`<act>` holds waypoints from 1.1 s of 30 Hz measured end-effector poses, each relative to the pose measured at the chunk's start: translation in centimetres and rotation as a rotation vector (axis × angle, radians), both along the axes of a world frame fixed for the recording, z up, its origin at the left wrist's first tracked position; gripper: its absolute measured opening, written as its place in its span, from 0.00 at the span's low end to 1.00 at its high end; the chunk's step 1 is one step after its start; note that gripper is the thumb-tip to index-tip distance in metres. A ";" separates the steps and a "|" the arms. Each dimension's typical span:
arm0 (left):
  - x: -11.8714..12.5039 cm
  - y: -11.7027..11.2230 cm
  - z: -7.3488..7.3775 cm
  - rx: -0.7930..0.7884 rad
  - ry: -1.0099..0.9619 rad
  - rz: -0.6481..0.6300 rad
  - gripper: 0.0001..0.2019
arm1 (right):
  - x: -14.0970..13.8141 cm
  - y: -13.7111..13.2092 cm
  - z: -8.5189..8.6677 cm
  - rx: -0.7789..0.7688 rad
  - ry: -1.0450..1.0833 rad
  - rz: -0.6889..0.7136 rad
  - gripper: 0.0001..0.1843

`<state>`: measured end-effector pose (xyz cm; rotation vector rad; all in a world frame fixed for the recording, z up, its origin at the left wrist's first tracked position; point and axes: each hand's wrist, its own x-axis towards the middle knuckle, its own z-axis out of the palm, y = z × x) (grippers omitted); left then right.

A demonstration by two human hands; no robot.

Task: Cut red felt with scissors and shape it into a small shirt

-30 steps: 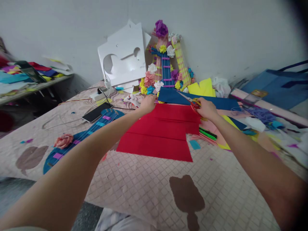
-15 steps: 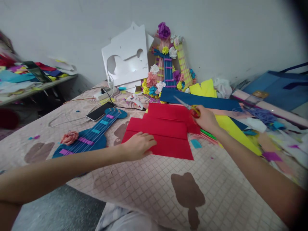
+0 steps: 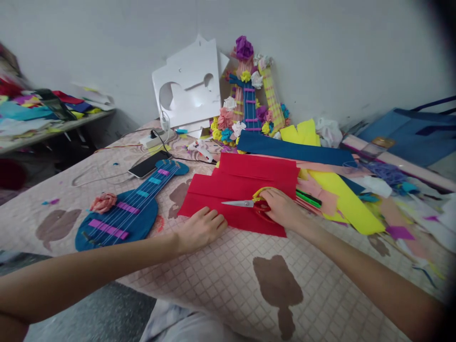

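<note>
- Quilted tablecloth (image 3: 221,275): covers the table under my forearms.
- My left hand (image 3: 203,229): at the near left edge of the red paper (image 3: 233,186), fingers close together and slightly curled; I cannot tell whether they pinch the edge.
- My right hand (image 3: 284,208): closed around the red-and-yellow handles of the scissors (image 3: 242,204); the blades (together, tips toward my left) lie over the red paper.
- Red paper: layered, in front of me at mid-table, between both hands and beyond them.
- Blue toy guitar (image 3: 142,209): flat, left of the red paper, with a pink paper flower (image 3: 103,203) on its body.
- Smartphone (image 3: 148,164): beyond the guitar's neck.
- Glue gun (image 3: 202,150): beyond the red paper, on its left.
- White cut-out board (image 3: 192,102): leaning on the wall.
</note>
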<state>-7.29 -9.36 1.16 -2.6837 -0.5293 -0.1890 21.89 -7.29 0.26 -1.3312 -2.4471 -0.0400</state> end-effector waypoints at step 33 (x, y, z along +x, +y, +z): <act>-1.2 -6.4 2.8 -0.223 -0.093 -0.085 0.07 | 2.1 6.9 2.9 -0.129 0.200 -0.450 0.14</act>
